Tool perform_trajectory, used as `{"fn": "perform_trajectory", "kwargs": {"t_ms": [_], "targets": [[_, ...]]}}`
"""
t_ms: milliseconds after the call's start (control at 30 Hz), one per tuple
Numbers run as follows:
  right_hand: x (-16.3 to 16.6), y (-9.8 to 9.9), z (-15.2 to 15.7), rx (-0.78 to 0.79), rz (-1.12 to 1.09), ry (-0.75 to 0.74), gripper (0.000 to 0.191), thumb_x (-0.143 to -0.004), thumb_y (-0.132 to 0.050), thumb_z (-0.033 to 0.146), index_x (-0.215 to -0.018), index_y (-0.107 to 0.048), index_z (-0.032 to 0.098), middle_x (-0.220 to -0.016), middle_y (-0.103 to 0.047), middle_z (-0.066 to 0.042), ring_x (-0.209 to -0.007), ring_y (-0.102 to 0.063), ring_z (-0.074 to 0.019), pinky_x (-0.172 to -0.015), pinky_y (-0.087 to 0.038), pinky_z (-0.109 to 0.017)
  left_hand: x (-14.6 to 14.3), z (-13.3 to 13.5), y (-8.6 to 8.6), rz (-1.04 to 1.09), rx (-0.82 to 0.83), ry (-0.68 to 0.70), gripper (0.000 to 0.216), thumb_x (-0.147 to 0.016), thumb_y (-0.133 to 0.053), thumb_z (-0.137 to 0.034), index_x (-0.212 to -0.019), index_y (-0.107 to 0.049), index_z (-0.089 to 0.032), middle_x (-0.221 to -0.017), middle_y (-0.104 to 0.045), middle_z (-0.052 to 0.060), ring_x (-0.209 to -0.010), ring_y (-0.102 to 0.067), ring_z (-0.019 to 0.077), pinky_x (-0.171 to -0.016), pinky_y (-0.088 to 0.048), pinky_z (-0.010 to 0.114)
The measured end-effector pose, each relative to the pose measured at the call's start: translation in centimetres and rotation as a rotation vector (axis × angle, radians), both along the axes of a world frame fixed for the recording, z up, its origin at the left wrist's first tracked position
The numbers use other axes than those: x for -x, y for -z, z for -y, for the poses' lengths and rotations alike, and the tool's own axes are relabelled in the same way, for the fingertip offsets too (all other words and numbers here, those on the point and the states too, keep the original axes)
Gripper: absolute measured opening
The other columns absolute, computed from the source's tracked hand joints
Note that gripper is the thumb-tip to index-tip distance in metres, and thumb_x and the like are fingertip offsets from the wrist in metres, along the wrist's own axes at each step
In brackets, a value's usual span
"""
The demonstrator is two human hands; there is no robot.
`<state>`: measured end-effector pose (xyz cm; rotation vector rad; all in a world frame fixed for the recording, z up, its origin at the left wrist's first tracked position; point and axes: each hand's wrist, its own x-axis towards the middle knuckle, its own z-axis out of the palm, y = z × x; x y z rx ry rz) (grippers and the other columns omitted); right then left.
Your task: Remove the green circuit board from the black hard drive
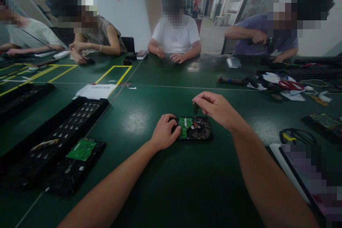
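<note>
A hard drive (pixel 204 131) lies flat on the green table, its green circuit board (pixel 185 123) facing up on the left half. My left hand (pixel 166 131) grips the drive's left end, fingers curled over the edge with the thumb near the board. Above the drive's far edge, my right hand (pixel 211 105) pinches the dark handle of a small screwdriver (pixel 196 108). The tool is upright and points down at the drive; its tip is too small to make out clearly.
To my left stand a long black tray (pixel 88 114) and another hard drive (pixel 91 160). A tablet-like device (pixel 307 171), a coiled black cable (pixel 296 137) and another drive (pixel 324 123) are to the right. Several people sit across the table; one holds a dark tool (pixel 263 42).
</note>
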<state>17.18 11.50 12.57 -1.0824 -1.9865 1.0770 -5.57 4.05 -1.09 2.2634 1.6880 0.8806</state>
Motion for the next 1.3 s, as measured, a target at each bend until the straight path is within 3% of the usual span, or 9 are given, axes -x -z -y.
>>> {"fn": "perform_trajectory", "kwargs": {"t_ms": [133, 333, 533, 800, 1000, 1100, 1200, 1300], "targets": [[-0.1, 0.3, -0.2, -0.021, 0.012, 0.056, 0.025, -0.091, -0.069, 0.046, -0.088, -0.069, 0.021, -0.073, -0.064, -0.001, -0.063, -0.056, -0.0158, -0.057, -0.043, -0.029, 0.0, 0.0, 0.0, 0.003, 0.002, 0.003, 0.019, -0.097, -0.06, -0.035, -0.085, -0.064, -0.02, -0.122, -0.059, 0.011, -0.121, -0.054, 0.0299, -0.105, -0.049, 0.052], [0.0, -0.1, 0.1, -0.038, -0.016, 0.021, 0.018, -0.095, -0.061, 0.039, -0.093, -0.069, 0.023, -0.086, -0.07, -0.002, -0.059, -0.051, -0.0131, -0.055, -0.039, -0.029, 0.1, -0.1, 0.2, 0.005, -0.007, 0.0, 0.019, -0.096, -0.061, -0.036, -0.086, -0.065, -0.021, -0.122, -0.059, 0.011, -0.121, -0.054, 0.03, -0.105, -0.049, 0.052], [0.3, -1.0, 0.8, -0.023, 0.001, -0.042, 0.029, -0.098, -0.057, 0.045, -0.09, -0.07, 0.021, -0.066, -0.058, 0.002, -0.053, -0.046, -0.0121, -0.053, -0.037, -0.028, 0.1, -0.2, 0.4, 0.002, -0.006, -0.005, 0.019, -0.096, -0.06, -0.035, -0.085, -0.065, -0.021, -0.123, -0.059, 0.011, -0.121, -0.054, 0.0298, -0.105, -0.049, 0.052], [0.1, -0.6, 0.5, -0.011, 0.012, -0.018, 0.027, -0.1, -0.058, 0.044, -0.092, -0.068, 0.02, -0.067, -0.059, 0.003, -0.052, -0.049, -0.0106, -0.052, -0.038, -0.026, 0.1, -0.1, 0.1, 0.005, 0.007, -0.003, 0.02, -0.099, -0.054, -0.031, -0.087, -0.065, -0.02, -0.121, -0.06, 0.01, -0.121, -0.054, 0.028, -0.108, -0.048, 0.049], [-0.1, -0.1, 0.2, 0.012, 0.003, 0.033, 0.031, -0.096, -0.064, 0.052, -0.093, -0.065, 0.022, -0.068, -0.06, 0.003, -0.051, -0.05, -0.0108, -0.05, -0.039, -0.026, 0.0, -0.2, 0.1, 0.081, 0.008, -0.006, 0.02, -0.1, -0.052, -0.026, -0.084, -0.063, -0.02, -0.117, -0.063, 0.01, -0.119, -0.057, 0.0269, -0.107, -0.048, 0.049], [-0.2, -0.2, 0.3, 0.004, 0.022, 0.05, 0.034, -0.094, -0.065, 0.056, -0.093, -0.064, 0.022, -0.068, -0.061, 0.002, -0.052, -0.052, -0.0117, -0.052, -0.042, -0.027, -0.2, -0.2, -1.8, 0.17, -0.052, -0.036, 0.02, -0.1, -0.05, -0.023, -0.084, -0.06, -0.02, -0.115, -0.066, 0.011, -0.117, -0.059, 0.0258, -0.105, -0.05, 0.048], [-0.3, -0.3, 0.4, -0.012, 0.052, 0.047, 0.037, -0.094, -0.064, 0.058, -0.094, -0.065, 0.022, -0.067, -0.062, 0.001, -0.055, -0.054, -0.0131, -0.053, -0.043, -0.027, 0.2, 1.0, -5.8, 0.264, -0.21, -0.081, 0.016, -0.101, -0.051, -0.026, -0.091, -0.062, -0.021, -0.116, -0.067, 0.009, -0.113, -0.062, 0.0241, -0.102, -0.051, 0.047], [-0.4, -0.4, 0.5, -0.03, 0.074, 0.042, 0.038, -0.095, -0.062, 0.059, -0.095, -0.065, 0.021, -0.067, -0.063, 0.001, -0.055, -0.056, -0.0137, -0.054, -0.043, -0.028, 1.5, 4.2, -10.2, 0.277, -0.307, -0.078, 0.012, -0.1, -0.057, -0.032, -0.097, -0.064, -0.022, -0.115, -0.068, 0.009, -0.111, -0.063, 0.0245, -0.097, -0.054, 0.045]]}}
